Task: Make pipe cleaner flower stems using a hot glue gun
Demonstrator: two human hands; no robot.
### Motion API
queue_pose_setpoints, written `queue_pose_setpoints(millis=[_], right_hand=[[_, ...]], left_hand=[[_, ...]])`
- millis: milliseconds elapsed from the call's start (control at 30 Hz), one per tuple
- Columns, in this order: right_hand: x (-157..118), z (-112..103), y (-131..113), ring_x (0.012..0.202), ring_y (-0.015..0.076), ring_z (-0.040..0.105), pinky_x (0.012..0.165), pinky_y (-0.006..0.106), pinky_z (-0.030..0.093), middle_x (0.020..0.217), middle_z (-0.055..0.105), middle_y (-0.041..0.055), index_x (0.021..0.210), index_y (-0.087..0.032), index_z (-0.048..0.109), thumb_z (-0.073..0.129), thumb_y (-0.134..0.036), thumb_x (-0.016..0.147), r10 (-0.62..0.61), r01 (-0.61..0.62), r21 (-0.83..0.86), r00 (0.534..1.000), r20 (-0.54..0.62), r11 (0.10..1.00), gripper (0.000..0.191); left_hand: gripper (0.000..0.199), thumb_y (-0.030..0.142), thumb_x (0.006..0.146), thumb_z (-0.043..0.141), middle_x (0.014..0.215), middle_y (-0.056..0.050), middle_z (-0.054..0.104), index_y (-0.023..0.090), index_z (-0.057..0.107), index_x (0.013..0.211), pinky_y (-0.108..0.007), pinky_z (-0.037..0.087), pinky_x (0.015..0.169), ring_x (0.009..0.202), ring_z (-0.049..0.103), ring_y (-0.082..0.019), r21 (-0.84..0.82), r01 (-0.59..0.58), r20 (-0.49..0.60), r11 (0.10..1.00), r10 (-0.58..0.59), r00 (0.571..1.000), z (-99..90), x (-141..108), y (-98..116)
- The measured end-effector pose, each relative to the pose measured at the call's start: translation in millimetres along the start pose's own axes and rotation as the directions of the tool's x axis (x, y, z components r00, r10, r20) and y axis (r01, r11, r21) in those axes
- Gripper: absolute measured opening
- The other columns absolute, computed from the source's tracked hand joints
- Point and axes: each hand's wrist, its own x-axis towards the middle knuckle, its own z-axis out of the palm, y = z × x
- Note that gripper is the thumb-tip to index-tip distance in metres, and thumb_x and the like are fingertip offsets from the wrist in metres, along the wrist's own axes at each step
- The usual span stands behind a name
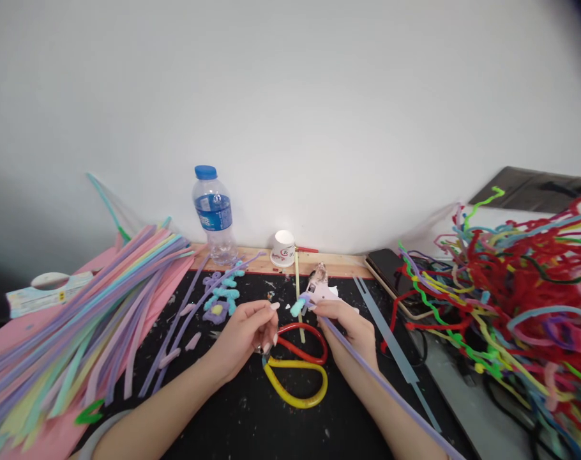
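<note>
My right hand [348, 327] is closed on a long purple pipe cleaner [374, 374]. Its strip runs down over my right forearm, and a small teal and purple fuzzy tip [299, 305] pokes out at the fingertips. Thumb and fingers of my left hand [253, 329] are pinched together; whatever they hold, if anything, I cannot make out. Scissors with one red and one yellow handle [297, 402] lie between the hands, their blades hidden by the left one. Just beyond the right fingers rests a pale glue gun [322, 287]. A teal and purple pipe-cleaner piece [223, 294] lies past my left hand.
Pastel pipe cleaners [94, 319] are heaped at left on pink sheeting. A water bottle [214, 217] and a paper cup [283, 249] stand by the wall. A translucent plastic strip [389, 332], a phone [391, 268] and tangled bright pipe cleaners [520, 287] are at right.
</note>
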Motion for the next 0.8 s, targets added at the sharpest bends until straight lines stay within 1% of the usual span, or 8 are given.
queue_pose_setpoints(millis=[167, 233, 300, 400, 500, 567, 667, 800], right_hand=[[0.2, -0.1, 0.6, 0.082, 0.0217, 0.068, 0.076, 0.035, 0.056, 0.085, 0.072, 0.0065, 0.084, -0.020, 0.069, 0.055, -0.013, 0.084, -0.011, 0.011, 0.006, 1.000, 0.008, 1.000, 0.016], [-0.3, -0.3, 1.2, 0.083, 0.0218, 0.068, 0.076, 0.035, 0.056, 0.086, 0.072, 0.0064, 0.085, -0.019, 0.069, 0.055, -0.012, 0.084, -0.011, 0.011, 0.002, 1.000, 0.012, 1.000, 0.016], [-0.9, -0.5, 1.6, 0.083, 0.0218, 0.068, 0.075, 0.034, 0.056, 0.086, 0.072, 0.0062, 0.085, -0.020, 0.069, 0.055, -0.012, 0.084, 0.000, 0.000, -0.005, 1.000, 0.015, 1.000, 0.015], [-1.6, -0.5, 1.9, 0.084, 0.0216, 0.068, 0.074, 0.033, 0.056, 0.086, 0.071, 0.0061, 0.085, -0.021, 0.068, 0.055, -0.012, 0.084, 0.018, -0.017, -0.013, 1.000, 0.021, 1.000, 0.015], [-1.6, -0.6, 2.0, 0.084, 0.0212, 0.068, 0.076, 0.033, 0.055, 0.087, 0.071, 0.0060, 0.086, -0.020, 0.068, 0.055, -0.011, 0.083, 0.019, -0.018, -0.005, 1.000, 0.025, 1.000, 0.016], [-1.6, -0.6, 2.0, 0.084, 0.0214, 0.067, 0.077, 0.033, 0.055, 0.087, 0.071, 0.0062, 0.086, -0.020, 0.068, 0.056, -0.010, 0.083, 0.013, -0.013, 0.004, 1.000, 0.027, 1.000, 0.016], [-1.7, -0.5, 2.0, 0.084, 0.0217, 0.068, 0.075, 0.034, 0.055, 0.087, 0.071, 0.0066, 0.086, -0.019, 0.068, 0.055, -0.009, 0.083, 0.014, -0.014, 0.014, 1.000, 0.026, 1.000, 0.017], [-2.0, -0.4, 2.0, 0.084, 0.0212, 0.067, 0.076, 0.034, 0.055, 0.087, 0.071, 0.0064, 0.086, -0.019, 0.068, 0.055, -0.009, 0.083, 0.019, -0.020, 0.008, 0.999, 0.028, 1.000, 0.018]], left_hand=[[0.026, 0.035, 0.084, 0.057, 0.067, -0.004, 0.067, 0.012, 0.062, 0.075, -0.017, 0.033, 0.044, 0.042, 0.047, -0.005, 0.055, 0.006, 0.005, 0.998, -0.006, 1.000, 2.4, -0.1, 2.8], [0.024, 0.034, 0.083, 0.060, 0.064, -0.002, 0.065, 0.011, 0.064, 0.077, -0.016, 0.030, 0.043, 0.042, 0.046, -0.004, 0.120, 0.009, -0.008, 0.993, -0.009, 1.000, 4.2, -0.8, 4.5], [0.024, 0.033, 0.081, 0.062, 0.053, 0.001, 0.060, 0.011, 0.064, 0.072, -0.015, 0.028, 0.042, 0.041, 0.043, -0.004, 0.183, 0.005, -0.017, 0.983, -0.001, 1.000, 5.7, -1.2, 5.8], [0.023, 0.030, 0.078, 0.067, 0.049, 0.003, 0.057, 0.012, 0.060, 0.066, -0.015, 0.029, 0.043, 0.041, 0.042, -0.003, 0.212, 0.003, -0.026, 0.977, 0.003, 1.000, 6.7, -1.2, 6.0], [0.026, 0.028, 0.073, 0.071, 0.055, 0.001, 0.063, 0.013, 0.053, 0.061, -0.015, 0.030, 0.042, 0.041, 0.043, -0.003, 0.183, 0.012, -0.036, 0.983, -0.006, 0.999, 5.8, -0.8, 4.8], [0.028, 0.030, 0.075, 0.070, 0.056, 0.000, 0.064, 0.014, 0.051, 0.061, -0.015, 0.032, 0.043, 0.041, 0.045, -0.004, 0.134, 0.011, -0.020, 0.991, -0.009, 1.000, 4.6, -0.7, 4.1], [0.030, 0.037, 0.081, 0.063, 0.054, -0.001, 0.063, 0.014, 0.054, 0.063, -0.016, 0.035, 0.044, 0.042, 0.048, -0.006, 0.019, 0.024, 0.030, 1.000, -0.024, 0.999, 1.8, -0.2, 3.6], [0.026, 0.037, 0.083, 0.060, 0.052, 0.001, 0.059, 0.013, 0.061, 0.075, -0.016, 0.034, 0.042, 0.039, 0.046, -0.005, -0.065, 0.022, 0.030, 0.998, -0.020, 0.999, -2.1, 1.5, 2.0]])
